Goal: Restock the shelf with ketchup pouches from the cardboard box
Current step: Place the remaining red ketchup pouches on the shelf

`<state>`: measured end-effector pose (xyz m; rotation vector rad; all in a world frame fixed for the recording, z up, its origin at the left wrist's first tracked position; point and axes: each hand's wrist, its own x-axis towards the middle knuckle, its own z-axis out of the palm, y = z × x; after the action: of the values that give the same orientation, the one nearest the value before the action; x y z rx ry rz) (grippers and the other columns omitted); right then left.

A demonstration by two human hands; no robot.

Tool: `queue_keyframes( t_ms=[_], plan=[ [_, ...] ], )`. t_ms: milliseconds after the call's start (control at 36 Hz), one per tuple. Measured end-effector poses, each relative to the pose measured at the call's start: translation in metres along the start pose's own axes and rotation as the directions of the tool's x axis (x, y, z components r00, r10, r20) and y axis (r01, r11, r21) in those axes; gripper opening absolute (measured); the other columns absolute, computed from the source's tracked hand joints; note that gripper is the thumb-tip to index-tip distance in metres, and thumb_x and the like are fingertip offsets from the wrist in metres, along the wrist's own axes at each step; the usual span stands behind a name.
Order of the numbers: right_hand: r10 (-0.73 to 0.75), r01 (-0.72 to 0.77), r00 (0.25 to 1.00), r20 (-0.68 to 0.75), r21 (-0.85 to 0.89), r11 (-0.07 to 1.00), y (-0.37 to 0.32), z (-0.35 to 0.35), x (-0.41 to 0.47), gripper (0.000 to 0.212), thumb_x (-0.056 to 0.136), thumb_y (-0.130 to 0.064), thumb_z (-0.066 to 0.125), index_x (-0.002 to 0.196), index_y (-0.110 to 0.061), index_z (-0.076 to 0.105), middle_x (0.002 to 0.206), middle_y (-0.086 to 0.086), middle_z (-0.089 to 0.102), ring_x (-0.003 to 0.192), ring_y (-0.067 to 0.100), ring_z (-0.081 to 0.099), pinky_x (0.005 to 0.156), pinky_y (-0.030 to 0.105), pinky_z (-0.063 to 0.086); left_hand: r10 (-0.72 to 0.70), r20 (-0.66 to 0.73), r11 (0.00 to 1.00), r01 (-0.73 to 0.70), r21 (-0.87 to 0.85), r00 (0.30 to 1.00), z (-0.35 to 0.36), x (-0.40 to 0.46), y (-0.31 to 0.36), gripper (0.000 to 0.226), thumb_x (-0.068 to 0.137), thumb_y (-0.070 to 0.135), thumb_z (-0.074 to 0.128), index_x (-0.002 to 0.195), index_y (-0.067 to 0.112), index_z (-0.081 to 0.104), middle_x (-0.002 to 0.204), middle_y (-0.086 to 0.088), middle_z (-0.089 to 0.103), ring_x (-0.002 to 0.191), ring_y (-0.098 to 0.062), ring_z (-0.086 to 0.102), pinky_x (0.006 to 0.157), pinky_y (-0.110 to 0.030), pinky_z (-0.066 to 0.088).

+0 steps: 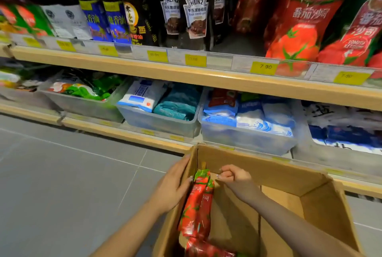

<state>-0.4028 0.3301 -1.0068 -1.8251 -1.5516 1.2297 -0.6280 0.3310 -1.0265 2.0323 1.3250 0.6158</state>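
A person's two hands reach into an open cardboard box (268, 176) standing on the grey floor (62, 174) in front of a shop shelf (186, 74). The left hand (173, 186) lies flat against the box's left wall, its thumb touching red ketchup pouches (198, 205) that stand upright inside. The right hand (233, 178) hovers beside the pouches' tops, fingers curled, holding nothing visible. More pouches lie in the box bottom. Matching ketchup pouches on the shelf (299, 29) hang at upper right, above yellow price tags (263, 67).

Cardboard box (268, 176) base beyond frame
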Motion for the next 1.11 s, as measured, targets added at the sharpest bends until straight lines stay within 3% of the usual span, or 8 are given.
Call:
queue_keyframes(
  t_ms=[111, 250, 389, 472, 639, 917, 1028, 1111],
  plan=[
    [0.041, -0.037, 0.998, 0.041, -0.086, 0.996, 0.004, 0.016, 0.013, 0.039, 0.086, -0.030, 0.061, 0.117, -0.007, 0.056, 0.107, 0.007, 0.064, 0.097, 0.015, 0.057, 0.080, 0.022, 0.041, 0.043, 0.037, 0.999, -0.043, -0.003, 0.998, 0.000, 0.002, -0.003, 0.055, 0.097, 0.035, 0.037, 0.147, 0.029, 0.016, 0.155, 0.006, 0.020, 0.142, -0.004, 0.017, 0.118, -0.027, 0.016],
    [0.101, -0.092, 0.991, 0.087, -0.110, 0.990, 0.006, 0.037, 0.030, 0.037, 0.085, -0.036, 0.061, 0.111, -0.009, 0.062, 0.109, 0.007, 0.067, 0.103, 0.021, 0.060, 0.089, 0.031, 0.047, 0.067, 0.037, 0.998, -0.067, 0.010, 0.997, 0.002, 0.001, -0.007, 0.054, 0.098, 0.040, 0.031, 0.148, 0.032, 0.012, 0.155, 0.008, 0.016, 0.142, 0.000, 0.013, 0.117, -0.021, 0.012],
    [0.117, -0.104, 0.988, 0.099, -0.128, 0.986, 0.005, 0.050, 0.044, 0.019, 0.087, -0.030, 0.060, 0.095, -0.014, 0.067, 0.101, 0.007, 0.069, 0.095, 0.022, 0.063, 0.074, 0.025, 0.042, 0.049, 0.041, 0.998, -0.050, 0.034, 0.998, 0.004, 0.002, -0.010, 0.053, 0.098, 0.042, 0.029, 0.147, 0.037, 0.010, 0.154, 0.013, 0.015, 0.141, 0.004, 0.011, 0.114, -0.012, 0.008],
    [0.171, -0.161, 0.976, 0.133, -0.082, 0.984, 0.010, 0.058, 0.047, 0.022, 0.092, -0.016, 0.051, 0.072, -0.017, 0.060, 0.076, 0.010, 0.066, 0.062, 0.019, 0.062, 0.058, 0.030, 0.051, 0.044, 0.053, 0.998, -0.046, 0.040, 0.998, 0.004, 0.002, -0.011, 0.053, 0.098, 0.038, 0.031, 0.147, 0.035, 0.011, 0.154, 0.012, 0.014, 0.141, 0.004, 0.011, 0.114, -0.013, 0.008],
    [0.329, -0.378, 0.922, 0.206, 0.286, 0.880, 0.018, 0.049, 0.034, 0.011, 0.095, -0.002, 0.040, 0.095, -0.001, 0.051, 0.077, 0.018, 0.058, 0.039, 0.010, 0.059, 0.040, 0.022, 0.052, 0.048, 0.063, 0.997, -0.052, 0.060, 0.997, 0.004, 0.002, -0.014, 0.053, 0.099, 0.032, 0.035, 0.147, 0.034, 0.011, 0.153, 0.016, 0.012, 0.139, 0.009, 0.007, 0.111, -0.007, 0.004],
    [0.095, -0.093, 0.995, 0.022, 0.476, 0.874, 0.014, 0.016, -0.011, 0.011, 0.091, -0.004, 0.050, 0.081, -0.004, 0.055, 0.078, 0.013, 0.059, 0.067, 0.016, 0.062, 0.055, 0.021, 0.055, 0.008, 0.102, 0.980, -0.028, 0.196, 0.995, -0.007, 0.004, -0.002, 0.058, 0.097, 0.030, 0.044, 0.148, 0.025, 0.016, 0.157, 0.000, 0.014, 0.144, -0.012, 0.015, 0.116, -0.025, 0.017],
    [-0.055, 0.055, 0.998, -0.013, 0.449, 0.892, -0.005, -0.007, -0.020, 0.026, 0.089, 0.003, 0.050, 0.070, -0.014, 0.053, 0.057, -0.004, 0.052, 0.054, 0.007, 0.050, 0.053, 0.023, 0.047, 0.034, 0.045, 0.978, -0.042, 0.205, 0.998, -0.011, 0.018, 0.022, 0.080, 0.084, 0.056, 0.054, 0.147, 0.018, 0.023, 0.154, 0.000, 0.022, 0.142, -0.013, 0.019, 0.116, -0.027, 0.017],
    [-0.124, 0.127, 0.992, -0.036, 0.430, 0.894, -0.016, -0.035, -0.028, 0.023, 0.090, 0.003, 0.048, 0.075, -0.012, 0.054, 0.065, 0.004, 0.053, 0.062, 0.014, 0.052, 0.060, 0.027, 0.046, -0.027, 0.024, 0.990, 0.023, 0.137, 0.999, -0.006, 0.030, 0.052, 0.105, 0.061, 0.077, 0.059, 0.144, 0.021, 0.029, 0.149, 0.002, 0.034, 0.137, -0.013, 0.029, 0.115, -0.032, 0.024]
  ],
)
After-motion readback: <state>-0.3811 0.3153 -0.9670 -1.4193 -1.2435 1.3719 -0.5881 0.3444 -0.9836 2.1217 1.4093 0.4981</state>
